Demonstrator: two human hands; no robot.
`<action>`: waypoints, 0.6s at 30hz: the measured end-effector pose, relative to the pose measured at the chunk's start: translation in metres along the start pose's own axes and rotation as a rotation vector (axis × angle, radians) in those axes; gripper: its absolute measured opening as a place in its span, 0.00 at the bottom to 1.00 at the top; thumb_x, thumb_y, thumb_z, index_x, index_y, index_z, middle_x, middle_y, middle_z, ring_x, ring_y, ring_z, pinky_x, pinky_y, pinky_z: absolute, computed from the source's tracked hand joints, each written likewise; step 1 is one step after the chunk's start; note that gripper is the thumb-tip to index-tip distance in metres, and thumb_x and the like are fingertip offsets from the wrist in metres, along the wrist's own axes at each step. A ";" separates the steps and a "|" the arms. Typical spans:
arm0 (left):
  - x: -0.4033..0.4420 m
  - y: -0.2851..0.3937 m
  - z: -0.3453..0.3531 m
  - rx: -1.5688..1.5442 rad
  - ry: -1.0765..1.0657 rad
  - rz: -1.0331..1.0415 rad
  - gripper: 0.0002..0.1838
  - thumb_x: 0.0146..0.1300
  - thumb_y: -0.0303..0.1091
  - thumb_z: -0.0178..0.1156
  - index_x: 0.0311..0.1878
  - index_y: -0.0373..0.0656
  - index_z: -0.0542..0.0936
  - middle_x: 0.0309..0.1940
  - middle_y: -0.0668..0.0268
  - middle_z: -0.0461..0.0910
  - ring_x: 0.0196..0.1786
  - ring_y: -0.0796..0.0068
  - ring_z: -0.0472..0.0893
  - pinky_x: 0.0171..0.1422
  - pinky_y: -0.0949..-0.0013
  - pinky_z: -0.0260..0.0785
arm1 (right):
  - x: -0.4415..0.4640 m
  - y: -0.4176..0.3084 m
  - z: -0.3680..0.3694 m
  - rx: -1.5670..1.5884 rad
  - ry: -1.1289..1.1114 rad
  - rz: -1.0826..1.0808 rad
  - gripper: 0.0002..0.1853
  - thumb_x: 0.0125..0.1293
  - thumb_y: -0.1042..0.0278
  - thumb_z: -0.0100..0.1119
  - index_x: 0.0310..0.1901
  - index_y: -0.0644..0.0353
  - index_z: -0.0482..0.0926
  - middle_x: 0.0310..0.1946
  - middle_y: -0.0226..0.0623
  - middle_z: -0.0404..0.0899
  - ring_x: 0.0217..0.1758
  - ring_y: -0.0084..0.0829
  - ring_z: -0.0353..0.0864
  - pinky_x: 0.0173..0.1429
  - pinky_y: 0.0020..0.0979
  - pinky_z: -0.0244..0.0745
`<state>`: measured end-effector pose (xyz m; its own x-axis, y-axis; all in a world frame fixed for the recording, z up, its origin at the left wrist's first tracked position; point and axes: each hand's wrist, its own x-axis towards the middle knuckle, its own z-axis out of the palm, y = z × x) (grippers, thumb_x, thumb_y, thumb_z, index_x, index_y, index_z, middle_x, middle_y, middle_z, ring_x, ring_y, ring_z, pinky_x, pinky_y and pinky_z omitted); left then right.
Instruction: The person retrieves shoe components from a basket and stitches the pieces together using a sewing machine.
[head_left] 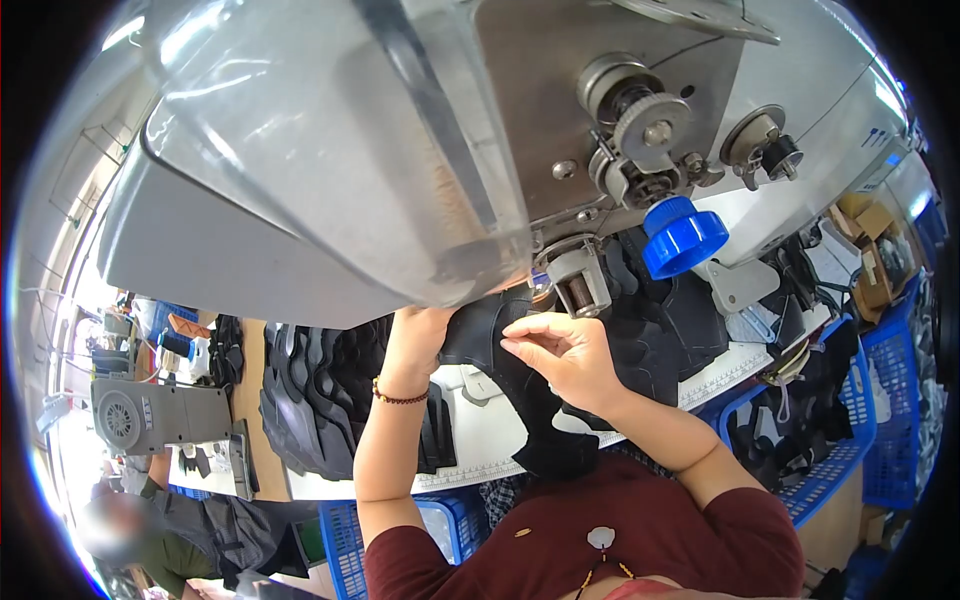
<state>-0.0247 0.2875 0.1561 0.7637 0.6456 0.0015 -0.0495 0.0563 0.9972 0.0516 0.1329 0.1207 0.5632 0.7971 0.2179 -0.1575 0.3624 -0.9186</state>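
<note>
A black fabric piece (515,395) lies under the sewing machine head and hangs down toward my chest. My left hand (422,335) rests at the left edge of this piece, its fingers mostly hidden behind the machine's clear cover (400,150). At the right of the same piece, my right hand (565,358) has thumb and index finger bent close together; whether anything thin is between them is too small to tell. The presser area with a metal roller part (580,285) sits just above my right hand. A blue knob (683,237) is on the machine.
Stacked black pieces (325,390) lie left on the white table, and more black pieces (680,325) lie right. Blue baskets (855,400) stand at the right and below the table. Another person (150,530) sits at the lower left beside another machine (160,415).
</note>
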 end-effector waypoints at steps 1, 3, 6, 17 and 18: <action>-0.003 0.002 0.004 -0.050 0.016 -0.018 0.08 0.52 0.22 0.55 0.37 0.32 0.76 0.30 0.62 0.78 0.29 0.76 0.78 0.33 0.76 0.72 | -0.002 0.001 0.000 -0.023 -0.004 -0.029 0.08 0.57 0.77 0.56 0.38 0.67 0.77 0.34 0.33 0.78 0.37 0.18 0.76 0.44 0.19 0.71; -0.004 0.002 0.006 -0.101 0.036 -0.031 0.08 0.52 0.23 0.55 0.36 0.32 0.76 0.30 0.63 0.78 0.29 0.76 0.78 0.32 0.76 0.71 | -0.004 -0.001 0.000 -0.032 -0.002 -0.003 0.09 0.57 0.76 0.56 0.40 0.67 0.76 0.34 0.33 0.78 0.38 0.18 0.75 0.45 0.20 0.70; -0.006 0.001 0.008 -0.111 0.049 -0.004 0.08 0.53 0.22 0.56 0.38 0.33 0.76 0.33 0.63 0.78 0.32 0.77 0.77 0.36 0.77 0.70 | -0.008 -0.004 0.000 -0.065 0.008 0.004 0.09 0.58 0.74 0.54 0.41 0.66 0.75 0.34 0.32 0.77 0.38 0.18 0.75 0.45 0.20 0.70; -0.048 0.000 0.020 0.000 -0.093 -0.052 0.08 0.57 0.28 0.57 0.39 0.37 0.75 0.23 0.68 0.77 0.20 0.87 0.72 0.20 0.85 0.61 | 0.004 -0.027 -0.024 -0.373 0.027 -0.148 0.07 0.57 0.74 0.54 0.38 0.66 0.76 0.30 0.36 0.80 0.32 0.18 0.77 0.38 0.20 0.71; -0.051 0.001 0.022 0.029 -0.125 -0.110 0.07 0.57 0.29 0.57 0.38 0.38 0.75 0.21 0.68 0.77 0.17 0.87 0.71 0.17 0.86 0.59 | 0.006 -0.029 -0.026 -0.412 0.025 -0.182 0.07 0.57 0.74 0.55 0.37 0.66 0.76 0.29 0.36 0.80 0.31 0.18 0.77 0.37 0.20 0.71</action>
<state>-0.0493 0.2376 0.1591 0.8375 0.5372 -0.0999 0.0558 0.0978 0.9936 0.0802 0.1147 0.1401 0.5720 0.7247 0.3842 0.2790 0.2686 -0.9220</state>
